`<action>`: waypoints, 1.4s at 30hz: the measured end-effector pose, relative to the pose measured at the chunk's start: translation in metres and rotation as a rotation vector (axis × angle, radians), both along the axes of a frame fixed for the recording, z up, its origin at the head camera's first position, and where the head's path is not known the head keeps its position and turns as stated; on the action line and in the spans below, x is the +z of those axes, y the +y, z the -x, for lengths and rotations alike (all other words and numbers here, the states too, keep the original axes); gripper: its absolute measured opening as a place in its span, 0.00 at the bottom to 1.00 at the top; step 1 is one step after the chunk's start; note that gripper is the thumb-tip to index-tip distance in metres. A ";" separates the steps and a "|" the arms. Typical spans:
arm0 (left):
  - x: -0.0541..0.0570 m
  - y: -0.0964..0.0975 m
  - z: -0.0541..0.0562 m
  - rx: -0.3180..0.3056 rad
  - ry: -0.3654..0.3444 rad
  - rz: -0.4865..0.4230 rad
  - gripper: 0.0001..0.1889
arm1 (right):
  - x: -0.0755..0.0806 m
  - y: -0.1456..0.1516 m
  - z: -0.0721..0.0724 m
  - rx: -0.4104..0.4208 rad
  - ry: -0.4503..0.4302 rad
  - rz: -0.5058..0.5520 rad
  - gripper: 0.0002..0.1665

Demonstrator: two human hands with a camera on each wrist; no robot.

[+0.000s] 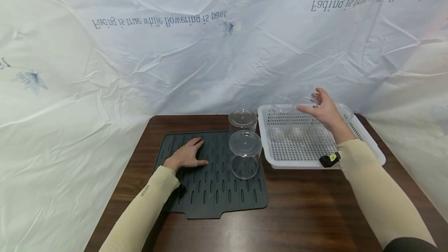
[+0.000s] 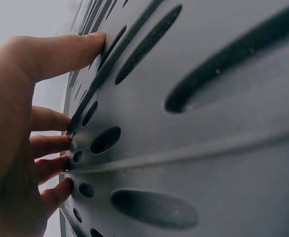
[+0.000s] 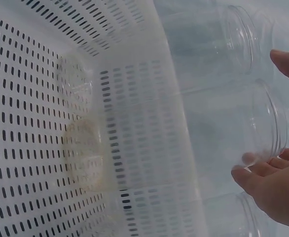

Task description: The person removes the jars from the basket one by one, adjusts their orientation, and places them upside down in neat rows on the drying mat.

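My left hand (image 1: pixel 185 156) rests on the dark ribbed drying mat (image 1: pixel 213 201), thumb and fingers spread. In the left wrist view its fingertips are right at the mat's slotted surface. Over the white basket (image 1: pixel 290 162), my right hand (image 1: pixel 327 112) is at the mouth of a tall clear jar (image 3: pixel 228 128). The fingers lie along one side of that jar's rim in the right wrist view, while the thumb stands off the other side. More clear jars stand in the basket on either side, one of them (image 3: pixel 208 39) near the thumb.
Two clear lidded-looking jars stand by the mat's right side, a front one (image 1: pixel 245 154) and a back one (image 1: pixel 243 119). Basket and mat lie on a brown wooden table (image 1: pixel 297 213). A pale printed sheet (image 1: pixel 210 69) hangs behind and along the sides.
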State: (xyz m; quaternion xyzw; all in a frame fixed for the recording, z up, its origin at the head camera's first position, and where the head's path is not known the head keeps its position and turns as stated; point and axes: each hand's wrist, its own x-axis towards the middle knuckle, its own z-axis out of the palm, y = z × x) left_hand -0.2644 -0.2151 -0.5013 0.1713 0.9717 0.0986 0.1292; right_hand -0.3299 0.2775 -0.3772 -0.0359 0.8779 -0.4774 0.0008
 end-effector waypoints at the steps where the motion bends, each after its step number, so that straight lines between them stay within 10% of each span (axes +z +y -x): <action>1: 0.000 0.000 0.000 -0.001 0.000 -0.001 0.50 | -0.001 0.001 0.001 0.007 -0.015 0.003 0.72; 27: -0.001 -0.002 0.000 -0.009 -0.002 -0.003 0.50 | -0.020 -0.002 0.011 0.064 -0.202 0.059 0.63; 42: 0.003 -0.001 -0.002 -0.012 -0.005 0.004 0.50 | -0.016 -0.002 0.003 -0.036 -0.100 0.017 0.56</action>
